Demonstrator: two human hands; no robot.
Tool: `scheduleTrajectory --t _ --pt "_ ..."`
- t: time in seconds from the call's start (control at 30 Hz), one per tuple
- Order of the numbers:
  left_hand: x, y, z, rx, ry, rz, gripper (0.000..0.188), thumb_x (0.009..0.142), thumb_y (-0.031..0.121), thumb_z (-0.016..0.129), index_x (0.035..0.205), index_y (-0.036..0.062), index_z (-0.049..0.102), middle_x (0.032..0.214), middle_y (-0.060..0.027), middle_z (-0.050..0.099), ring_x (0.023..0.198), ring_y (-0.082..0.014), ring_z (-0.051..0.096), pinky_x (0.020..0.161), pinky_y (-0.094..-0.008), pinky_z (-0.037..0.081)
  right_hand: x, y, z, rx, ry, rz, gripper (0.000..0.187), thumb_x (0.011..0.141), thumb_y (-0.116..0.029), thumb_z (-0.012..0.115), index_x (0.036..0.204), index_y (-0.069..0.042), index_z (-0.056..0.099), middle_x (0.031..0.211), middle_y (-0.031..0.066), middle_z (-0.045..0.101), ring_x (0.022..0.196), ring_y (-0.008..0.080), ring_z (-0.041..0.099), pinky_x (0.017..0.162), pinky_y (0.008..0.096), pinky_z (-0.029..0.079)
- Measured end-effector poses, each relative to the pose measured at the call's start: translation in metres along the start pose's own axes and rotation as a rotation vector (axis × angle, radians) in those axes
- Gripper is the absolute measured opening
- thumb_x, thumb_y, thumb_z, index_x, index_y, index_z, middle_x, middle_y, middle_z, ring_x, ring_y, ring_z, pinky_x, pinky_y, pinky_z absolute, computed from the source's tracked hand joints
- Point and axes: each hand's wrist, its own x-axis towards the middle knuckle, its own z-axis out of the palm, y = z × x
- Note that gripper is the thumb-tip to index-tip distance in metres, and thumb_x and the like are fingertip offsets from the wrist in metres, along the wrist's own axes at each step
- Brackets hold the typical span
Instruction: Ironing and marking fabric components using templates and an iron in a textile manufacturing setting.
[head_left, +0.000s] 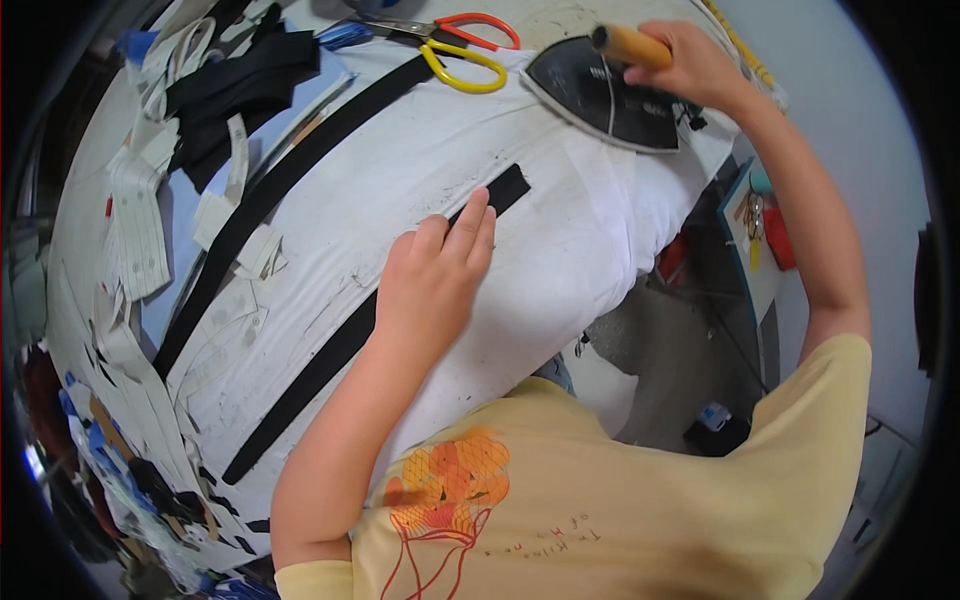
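— What do we see, biggest first?
— The white padded board (420, 170), with a long black strip (330, 355) lying slantwise across it.
— And our hands?
— Our left hand (432, 285) lies flat on that strip, fingers together. Our right hand (690, 65) is closed on the wooden handle of the iron (600, 100) at the board's far right corner.
— Smaller things?
— Scissors (455, 45) at the board's far edge, just left of the iron.

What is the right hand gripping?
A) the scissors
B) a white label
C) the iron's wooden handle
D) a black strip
C: the right hand is closed around the wooden handle of the iron, while the scissors lie untouched and the left hand presses a black strip.
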Motion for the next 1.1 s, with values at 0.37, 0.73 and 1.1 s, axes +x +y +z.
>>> scheduleTrajectory --t 0.37,0.73,1.1 --pt "-0.04 -0.009 -0.005 -0.124 0.156 -0.122 0.035 0.074 0.003 0.062 0.109 0.0017 0.066 0.119 -0.0055 0.063 0.092 -0.0228 0.06 0.078 -0.0325 0.051 -0.026 -0.112 0.01 -0.22 -0.123 -0.35 0.021 0.071 -0.014 0.072 0.086 -0.011 0.057 0.083 0.0072 0.063 0.079 0.0336 0.063 0.066 0.0436 0.049" --pt "-0.098 -0.018 -0.021 -0.179 0.236 -0.36 0.03 0.075 0.004 0.065 0.105 0.0058 0.066 0.106 -0.0039 0.062 0.089 -0.0243 0.06 0.071 -0.0357 0.049 -0.025 -0.182 0.015 -0.039 -0.204 -0.409 0.017 0.073 -0.004 0.067 0.085 -0.009 0.056 0.12 0.0051 0.054 0.08 0.0306 0.062 0.067 0.0404 0.05" --pt "-0.176 -0.022 -0.045 -0.126 0.228 -0.779 0.032 0.073 0.017 0.078 0.101 0.0098 0.064 0.099 -0.0059 0.061 0.089 -0.027 0.056 0.083 -0.0394 0.04 -0.025 -0.218 0.028 -0.066 -0.261 -0.416 0.021 0.073 -0.002 0.065 0.091 -0.01 0.056 0.107 0.0065 0.057 0.076 0.0322 0.063 0.061 0.0425 0.05"
